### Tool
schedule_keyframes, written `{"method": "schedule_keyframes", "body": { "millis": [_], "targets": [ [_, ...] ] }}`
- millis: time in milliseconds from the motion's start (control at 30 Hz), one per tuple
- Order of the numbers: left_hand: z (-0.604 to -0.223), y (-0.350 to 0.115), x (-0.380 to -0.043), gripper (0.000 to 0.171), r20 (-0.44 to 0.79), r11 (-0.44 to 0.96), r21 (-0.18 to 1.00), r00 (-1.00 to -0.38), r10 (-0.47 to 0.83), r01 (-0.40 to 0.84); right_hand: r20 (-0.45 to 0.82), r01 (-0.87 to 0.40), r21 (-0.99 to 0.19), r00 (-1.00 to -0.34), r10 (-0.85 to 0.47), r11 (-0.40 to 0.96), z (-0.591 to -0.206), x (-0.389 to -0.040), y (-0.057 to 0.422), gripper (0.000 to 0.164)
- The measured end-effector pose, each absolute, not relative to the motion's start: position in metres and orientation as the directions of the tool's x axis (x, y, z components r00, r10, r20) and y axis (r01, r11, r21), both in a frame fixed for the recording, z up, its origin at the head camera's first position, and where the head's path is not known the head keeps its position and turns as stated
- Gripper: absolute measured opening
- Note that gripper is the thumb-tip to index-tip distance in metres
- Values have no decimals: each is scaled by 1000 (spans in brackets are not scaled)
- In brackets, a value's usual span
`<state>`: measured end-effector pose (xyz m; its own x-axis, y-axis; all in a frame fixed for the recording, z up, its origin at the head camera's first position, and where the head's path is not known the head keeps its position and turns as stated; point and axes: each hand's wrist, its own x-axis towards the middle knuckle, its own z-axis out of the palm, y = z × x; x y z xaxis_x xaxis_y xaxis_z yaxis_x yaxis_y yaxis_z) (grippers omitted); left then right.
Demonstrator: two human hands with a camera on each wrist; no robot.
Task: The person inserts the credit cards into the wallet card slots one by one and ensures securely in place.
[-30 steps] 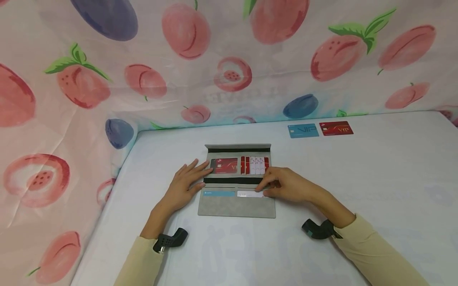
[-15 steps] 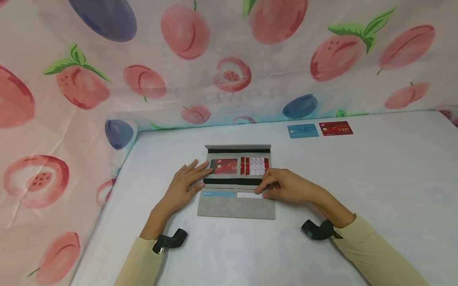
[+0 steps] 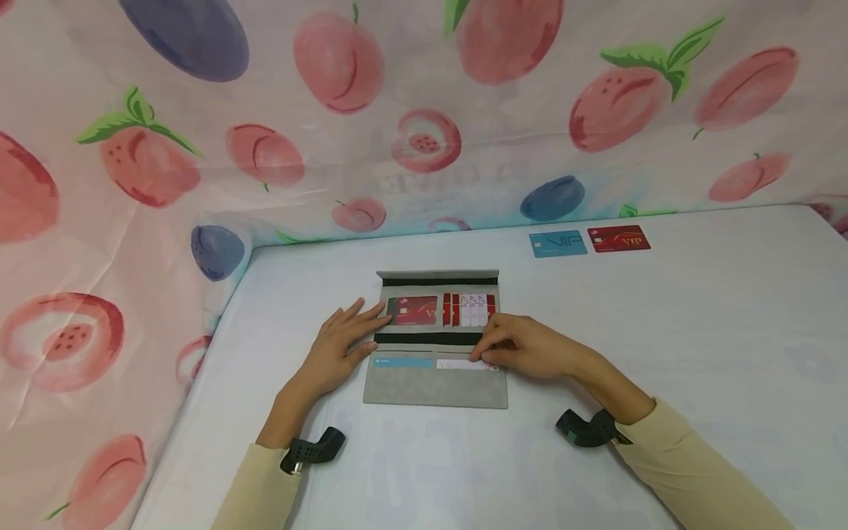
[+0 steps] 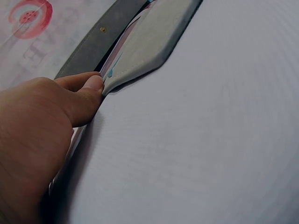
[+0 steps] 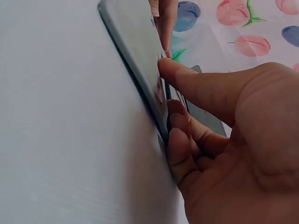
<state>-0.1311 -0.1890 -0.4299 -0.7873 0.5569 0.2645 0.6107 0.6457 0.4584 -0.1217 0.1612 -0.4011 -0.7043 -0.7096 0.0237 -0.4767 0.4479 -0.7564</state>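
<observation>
An unfolded grey wallet (image 3: 433, 390) lies on the white tabletop. My right hand (image 3: 533, 347) is at its right side, thumb and index finger pinching the top edge of a white VIP card (image 3: 453, 364) that sits mostly inside a front pocket. In the right wrist view the other fingers curl at the wallet's edge. My left hand (image 3: 334, 353) rests against the left edge, fingers extended and their tips on the wallet. Beside the white card, a blue card (image 3: 403, 363) shows only its top strip. A red card (image 3: 414, 311) and several red and white cards (image 3: 473, 311) fill the upper section.
Beyond the wallet to the right, a blue VIP card (image 3: 558, 244) and a red VIP card (image 3: 619, 238) lie flat side by side. A fruit-printed cloth (image 3: 424, 96) rises behind the table and along its left side. Each wrist wears a black camera (image 3: 313, 450).
The head view has shifted slightly. The printing on the white card's exposed strip shows a little differently beside my right fingertips; both hands keep nearly the same places.
</observation>
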Motion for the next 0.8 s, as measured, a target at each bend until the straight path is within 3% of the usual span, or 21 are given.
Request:
{"method": "schedule_keyframes", "body": {
  "millis": [800],
  "targets": [
    [-429,-189,-130,37,317,620,445,-761,566,646,58,-493,-758,-703,-709,426,-402,-123,159,14]
  ]
}}
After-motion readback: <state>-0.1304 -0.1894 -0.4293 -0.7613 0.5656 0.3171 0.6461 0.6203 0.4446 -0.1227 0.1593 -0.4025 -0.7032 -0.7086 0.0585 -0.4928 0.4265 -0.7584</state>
